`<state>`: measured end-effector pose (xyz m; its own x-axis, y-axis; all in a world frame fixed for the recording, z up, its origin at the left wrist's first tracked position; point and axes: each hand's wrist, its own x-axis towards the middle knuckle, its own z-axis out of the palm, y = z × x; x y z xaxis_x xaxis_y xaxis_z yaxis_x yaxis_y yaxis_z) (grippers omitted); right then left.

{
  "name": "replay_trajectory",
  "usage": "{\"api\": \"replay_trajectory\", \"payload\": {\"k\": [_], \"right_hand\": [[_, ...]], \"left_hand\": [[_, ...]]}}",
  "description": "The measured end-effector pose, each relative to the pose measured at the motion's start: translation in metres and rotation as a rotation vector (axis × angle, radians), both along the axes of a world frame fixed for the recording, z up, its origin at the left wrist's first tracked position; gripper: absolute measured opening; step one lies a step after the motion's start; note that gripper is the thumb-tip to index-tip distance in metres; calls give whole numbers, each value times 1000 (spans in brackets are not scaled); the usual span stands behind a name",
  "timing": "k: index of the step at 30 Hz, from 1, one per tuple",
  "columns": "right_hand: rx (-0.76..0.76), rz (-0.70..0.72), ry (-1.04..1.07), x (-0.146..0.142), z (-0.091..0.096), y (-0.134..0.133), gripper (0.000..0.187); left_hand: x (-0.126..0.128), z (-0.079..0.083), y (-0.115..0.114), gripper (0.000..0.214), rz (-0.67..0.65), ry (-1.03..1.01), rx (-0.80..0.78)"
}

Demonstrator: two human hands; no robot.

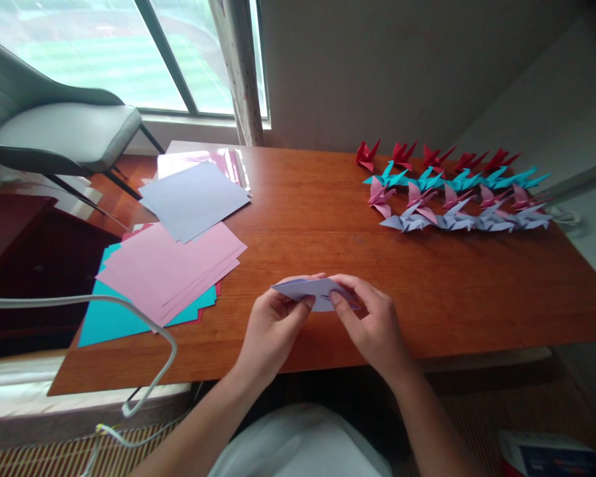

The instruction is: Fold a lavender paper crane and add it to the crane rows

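Observation:
A folded piece of pale lavender paper [320, 289] is held above the front part of the wooden table, its left corner pointed. My left hand [277, 317] pinches it from the left, thumb on the near face and fingers behind. On the other side my right hand [370, 315] grips it the same way, thumb near the middle. The fingers behind the paper are partly hidden. Rows of finished paper cranes stand at the back right: red cranes [402, 156], turquoise cranes [430, 177], pink cranes [420, 197] and lavender cranes [454, 217].
To the left lie lavender sheets [193, 199], pink sheets [171, 268] and turquoise sheets [114, 324], with a shiny clear wrapper [233, 165] behind. A white cable [166, 341] loops over the table's left front edge. A chair [64, 129] stands by the window.

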<state>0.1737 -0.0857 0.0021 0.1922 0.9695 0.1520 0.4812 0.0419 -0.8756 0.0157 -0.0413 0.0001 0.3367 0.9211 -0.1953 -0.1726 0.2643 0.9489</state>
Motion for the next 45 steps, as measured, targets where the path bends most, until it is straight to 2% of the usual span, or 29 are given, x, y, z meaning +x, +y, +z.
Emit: {"api": "replay_trajectory", "payload": {"k": [5, 9, 11, 12, 13, 15, 16, 18, 21, 25, 29, 32, 35, 39, 42, 45], "right_hand": [[-88, -31, 103, 0, -5, 4, 14], [-141, -11, 131, 8, -5, 10, 16], [-161, -1, 80, 12, -4, 14, 16], [-169, 4, 40, 13, -3, 16, 15], [-177, 9, -4, 14, -2, 18, 15], [-189, 27, -100, 14, 0, 23, 14], [-194, 42, -150, 14, 0, 25, 15], [-203, 70, -244, 13, 0, 29, 15], [-187, 84, -360, 12, -4, 34, 14], [-100, 40, -520, 15, -9, 35, 11], [56, -21, -649, 16, -6, 27, 17], [158, 67, -602, 13, -7, 18, 21], [161, 167, -564, 10, -16, 12, 25], [127, 195, -538, 13, -26, 10, 26], [117, 227, -521, 17, -25, 9, 28], [114, 274, -509, 21, -21, 8, 26]], "left_hand": [[-2, -3, 1, 27, 0, 13, -35], [-11, -2, 11, 36, -70, 74, 71], [-18, -2, 17, 41, -54, 172, 203], [-21, -3, 19, 43, -2, 256, 303], [-24, -4, 20, 45, 65, 364, 436], [-29, -6, 20, 45, 81, 608, 714], [-30, -7, 19, 45, 38, 688, 841], [-31, -10, 14, 48, -128, 789, 1047], [-29, -16, 7, 51, -360, 917, 1210], [-25, -23, 3, 50, -423, 1038, 1252], [-23, -24, 2, 50, -440, 1100, 1268], [-22, -20, 1, 45, -455, 1135, 1272], [-20, -17, 0, 42, -462, 1162, 1274], [-19, -14, 5, 41, -488, 1152, 1274], [-20, -14, 13, 37, -502, 1086, 1314], [-21, -16, 22, 31, -431, 998, 1377]]}}
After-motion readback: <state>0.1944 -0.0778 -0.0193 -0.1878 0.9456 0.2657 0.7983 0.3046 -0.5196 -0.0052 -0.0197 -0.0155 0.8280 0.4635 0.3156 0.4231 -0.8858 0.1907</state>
